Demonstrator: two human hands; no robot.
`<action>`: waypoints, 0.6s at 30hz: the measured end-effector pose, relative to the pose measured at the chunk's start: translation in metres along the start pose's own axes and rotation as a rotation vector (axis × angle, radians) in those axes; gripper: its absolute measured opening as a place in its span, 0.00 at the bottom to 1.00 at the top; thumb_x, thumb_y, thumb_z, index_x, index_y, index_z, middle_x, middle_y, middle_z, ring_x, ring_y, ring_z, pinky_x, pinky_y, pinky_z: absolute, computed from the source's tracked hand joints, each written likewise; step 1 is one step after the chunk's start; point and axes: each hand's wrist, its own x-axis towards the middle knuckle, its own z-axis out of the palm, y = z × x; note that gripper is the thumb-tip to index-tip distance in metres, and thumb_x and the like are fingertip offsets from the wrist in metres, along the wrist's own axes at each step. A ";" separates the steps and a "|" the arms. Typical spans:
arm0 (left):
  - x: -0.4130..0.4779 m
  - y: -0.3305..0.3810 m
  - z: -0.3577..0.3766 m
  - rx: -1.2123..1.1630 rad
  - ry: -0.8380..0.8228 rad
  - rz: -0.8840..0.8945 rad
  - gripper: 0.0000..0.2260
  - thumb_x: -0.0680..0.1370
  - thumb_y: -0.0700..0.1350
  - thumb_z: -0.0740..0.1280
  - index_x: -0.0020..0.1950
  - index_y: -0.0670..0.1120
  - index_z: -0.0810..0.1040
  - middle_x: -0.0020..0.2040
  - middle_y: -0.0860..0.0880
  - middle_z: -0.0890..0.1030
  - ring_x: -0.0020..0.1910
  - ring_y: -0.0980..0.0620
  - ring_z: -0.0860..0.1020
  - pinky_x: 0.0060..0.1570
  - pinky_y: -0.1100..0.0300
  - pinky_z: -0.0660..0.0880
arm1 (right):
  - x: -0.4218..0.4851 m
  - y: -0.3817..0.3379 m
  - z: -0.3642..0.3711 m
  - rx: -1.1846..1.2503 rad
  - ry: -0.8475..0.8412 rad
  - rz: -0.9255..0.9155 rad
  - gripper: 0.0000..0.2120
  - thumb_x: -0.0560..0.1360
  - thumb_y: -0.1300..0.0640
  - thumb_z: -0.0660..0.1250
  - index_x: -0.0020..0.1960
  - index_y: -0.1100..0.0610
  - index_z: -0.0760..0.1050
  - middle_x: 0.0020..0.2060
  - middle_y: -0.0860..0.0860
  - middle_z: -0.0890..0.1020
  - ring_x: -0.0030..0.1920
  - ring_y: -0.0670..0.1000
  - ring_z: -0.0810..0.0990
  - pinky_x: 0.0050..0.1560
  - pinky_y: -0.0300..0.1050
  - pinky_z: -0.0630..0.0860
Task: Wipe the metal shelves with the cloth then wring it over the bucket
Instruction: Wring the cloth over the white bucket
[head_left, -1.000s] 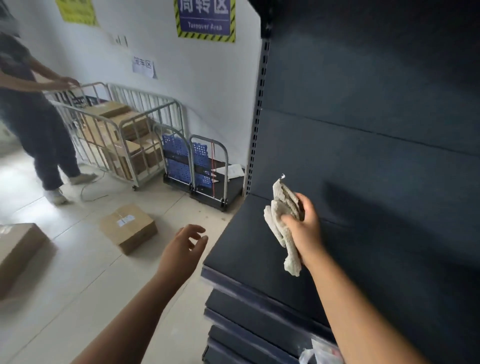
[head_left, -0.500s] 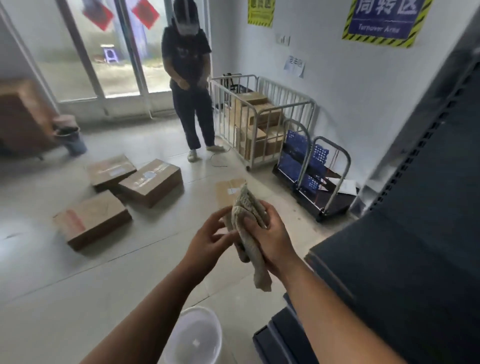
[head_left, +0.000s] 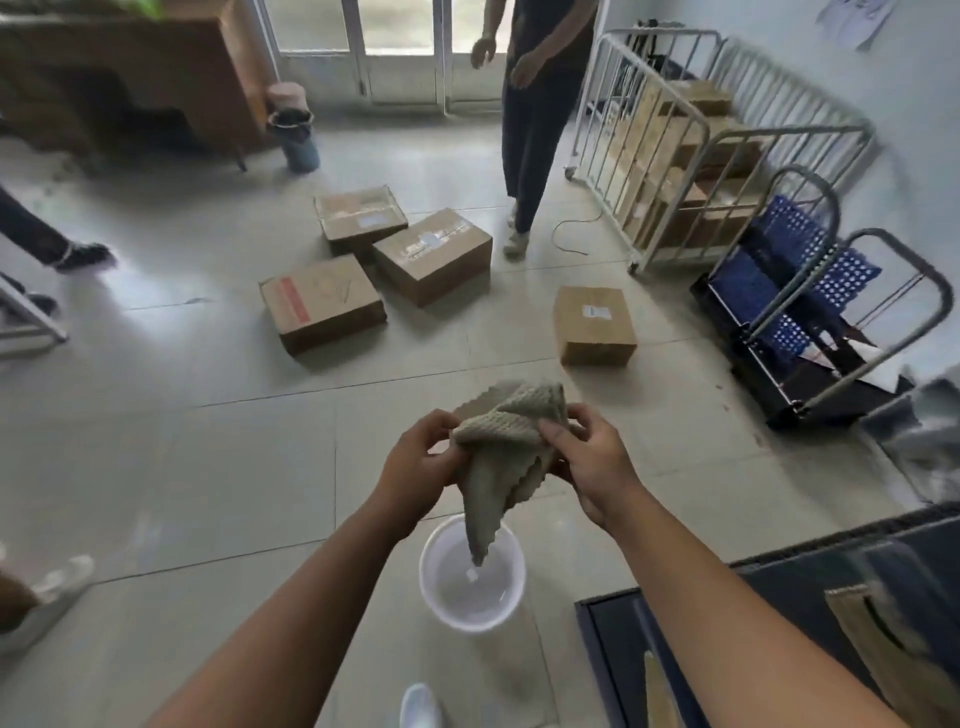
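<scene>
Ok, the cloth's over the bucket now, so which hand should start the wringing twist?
Probably the right hand: it pinches the cloth at its bunched top. The left hand grips the side, and the tail hangs above the white bucket.

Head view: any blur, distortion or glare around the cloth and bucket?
Head view: cloth and both hands, left and right, fairly sharp; bucket readable, no strong glare; motion smear at the right edge over the dark shelf; wide-angle bowing of floor lines; daylight from the doors.
</scene>
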 end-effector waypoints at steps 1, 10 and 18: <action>0.003 -0.010 0.000 0.009 -0.003 -0.028 0.02 0.73 0.46 0.67 0.43 0.52 0.78 0.46 0.50 0.82 0.41 0.48 0.81 0.42 0.48 0.80 | 0.006 0.009 -0.003 -0.028 -0.003 0.023 0.08 0.76 0.61 0.67 0.54 0.60 0.74 0.47 0.61 0.82 0.43 0.58 0.82 0.44 0.53 0.82; 0.052 -0.135 0.041 0.122 0.110 -0.244 0.05 0.70 0.51 0.69 0.45 0.57 0.79 0.43 0.51 0.84 0.41 0.50 0.83 0.40 0.52 0.80 | 0.092 0.143 -0.043 -0.221 -0.029 0.163 0.09 0.66 0.54 0.72 0.47 0.51 0.78 0.46 0.55 0.83 0.48 0.61 0.83 0.49 0.59 0.81; 0.089 -0.369 0.088 0.133 0.104 -0.454 0.07 0.72 0.45 0.71 0.48 0.54 0.79 0.43 0.47 0.84 0.41 0.49 0.83 0.44 0.47 0.80 | 0.168 0.367 -0.078 -0.246 -0.050 0.363 0.12 0.66 0.55 0.73 0.48 0.57 0.77 0.47 0.60 0.83 0.45 0.53 0.81 0.49 0.54 0.79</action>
